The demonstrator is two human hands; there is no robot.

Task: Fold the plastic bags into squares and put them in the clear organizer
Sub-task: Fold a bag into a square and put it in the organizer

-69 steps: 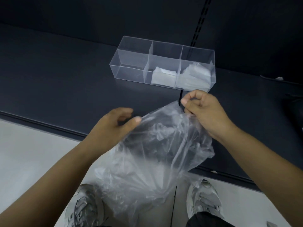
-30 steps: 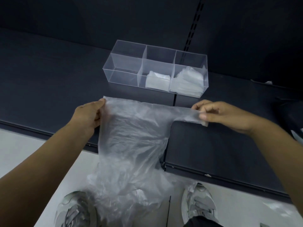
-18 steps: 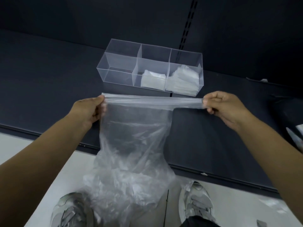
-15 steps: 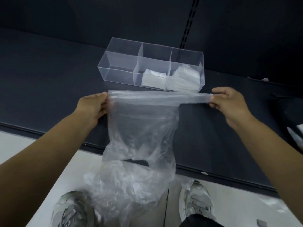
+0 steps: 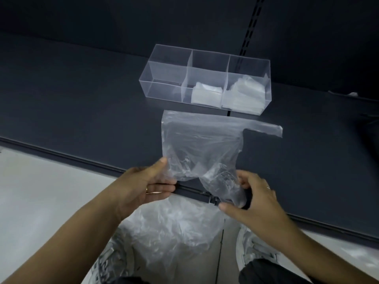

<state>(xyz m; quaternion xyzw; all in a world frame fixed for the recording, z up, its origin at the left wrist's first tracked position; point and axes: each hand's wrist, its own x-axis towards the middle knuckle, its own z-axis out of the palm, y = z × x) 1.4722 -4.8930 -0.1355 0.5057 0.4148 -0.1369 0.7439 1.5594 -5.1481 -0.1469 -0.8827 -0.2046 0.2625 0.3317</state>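
**Bag laid down on the shelf, hands drop to its lower half**

The plastic bag (image 5: 202,144) now lies with its upper part spread on the dark shelf (image 5: 82,103). Its top edge is just in front of the clear organizer (image 5: 164,87), and one handle strip (image 5: 264,128) trails off to the right. Half a second ago that top edge was stretched taut in the air between both hands. It has since been let go, and both hands have come down to the shelf's front edge.

The left hand (image 5: 147,185) pinches the bag's left side, thumb on top and fingers (image 5: 162,188) underneath. The right hand (image 5: 253,196) has its fingers curled round the bunched lower right part. The rest of the bag hangs crumpled over the shelf edge, above the shoes (image 5: 252,249) and the pale floor (image 5: 41,201).

In the organizer, the left compartment holds nothing, while folded bags (image 5: 206,95) sit in the middle one and a taller stack fills the right.

The change suggests that stretching is over and flattening has begun. The hanging lower half probably has to be drawn up and smoothed before any square fold will hold, since film this thin tends to spring and slide.
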